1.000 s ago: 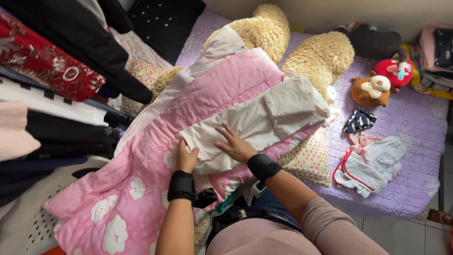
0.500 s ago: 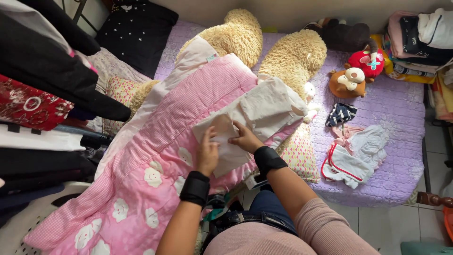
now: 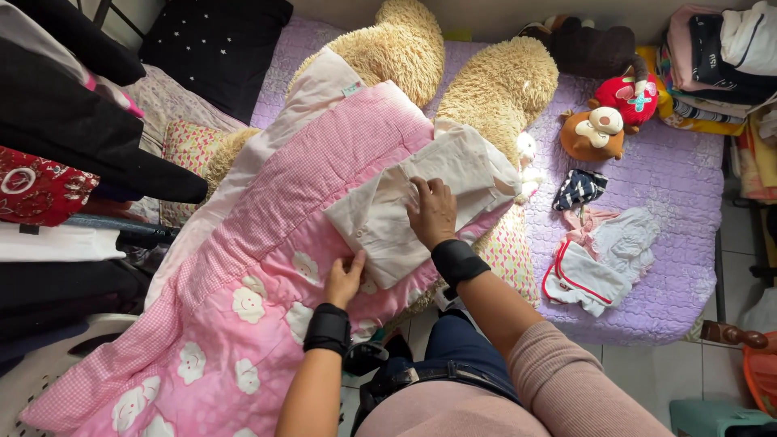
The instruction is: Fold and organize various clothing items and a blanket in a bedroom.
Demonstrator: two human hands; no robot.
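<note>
Cream shirt (image 3: pixel 421 202) lies folded on a pink quilt (image 3: pixel 267 267), roughly mid-frame, collar edge toward the left, buttons visible near its lower left corner. Right hand (image 3: pixel 433 212) flat on top of the shirt, palm down, fingers spread and slightly bent, pressing the fabric; not closed around anything. Left hand (image 3: pixel 346 279) at the shirt's lower edge, fingers under or against the fold, thumb up; looks like a loose pinch on the hem but cannot tell for sure whether it grips. Both wrists wear black bands; right arm in a dusty pink sleeve, left forearm bare. Quilt runs diagonally from lower left to upper centre, checked pink on top, white cloud shapes on the lower part, pale lining showing along the upper edge. Under and behind it, a big tan plush bear (image 3: pixel 494 89) on the purple bedspread (image 3: pixel 672 267). Right of the shirt, well apart: a small striped item (image 3: pixel 579 188), then a white garment with red trim (image 3: pixel 595 267). Orange plush (image 3: pixel 595 133) and red plush (image 3: pixel 631 97) near the bed's far right. Folded clothes stack (image 3: pixel 720 57) top right. Dark hanging clothes (image 3: pixel 73 121) fill the left side, one red patterned piece among them. Black pillow (image 3: pixel 214 48) top left.
</note>
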